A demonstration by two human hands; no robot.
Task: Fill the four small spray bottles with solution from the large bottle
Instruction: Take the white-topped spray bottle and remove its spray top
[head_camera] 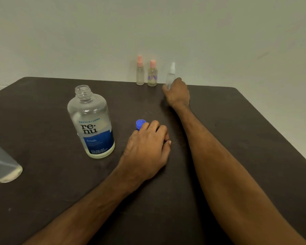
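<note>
Head view: my right hand (177, 93) grips a clear white-topped spray bottle (171, 73), left hand (145, 147) touches the blue cap (140, 123), hold unclear; large clear bottle (91, 121) uncapped, pouring likely ahead.

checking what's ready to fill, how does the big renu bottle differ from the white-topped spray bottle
The large bottle is uncapped, carries a blue label and stands free; the white-topped spray bottle is smaller, plain, has its sprayer on, and is gripped by the right hand. Both are clear.
</note>
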